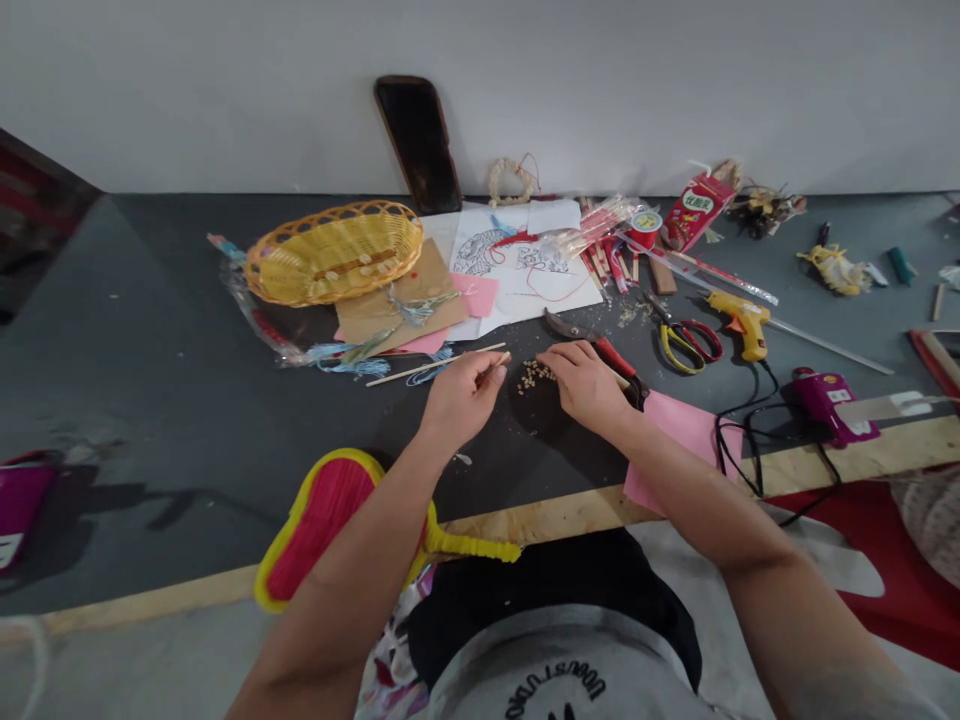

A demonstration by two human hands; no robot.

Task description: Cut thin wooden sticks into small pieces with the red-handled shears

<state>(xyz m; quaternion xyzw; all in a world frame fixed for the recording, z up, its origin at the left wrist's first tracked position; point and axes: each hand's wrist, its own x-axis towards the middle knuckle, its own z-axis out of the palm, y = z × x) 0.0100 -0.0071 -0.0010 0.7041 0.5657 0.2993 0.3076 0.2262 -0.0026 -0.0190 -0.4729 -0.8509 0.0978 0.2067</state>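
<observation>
My left hand [463, 395] is closed, with thumb and forefinger pinching a small pale piece [505, 358]. Beside it, a little pile of tiny beige pieces [534, 375] lies on the dark table. My right hand [583, 383] rests at the pile's right edge, fingers stretched down over it; its fingertips are partly hidden. Pruning shears [609, 352] with a red handle lie just behind the right hand. A thin pale stick [390, 378] extends on the table behind the left hand. Under the left forearm is a pink paddle-shaped piece [322, 520] with yellow trim.
A yellow woven basket [334, 255] sits on papers at the back left. A phone [418, 145] leans on the wall. Scissors [686, 345], a yellow glue gun [742, 320] with a black cord, and pink paper [682, 435] are on the right. A drink carton [697, 208] stands behind.
</observation>
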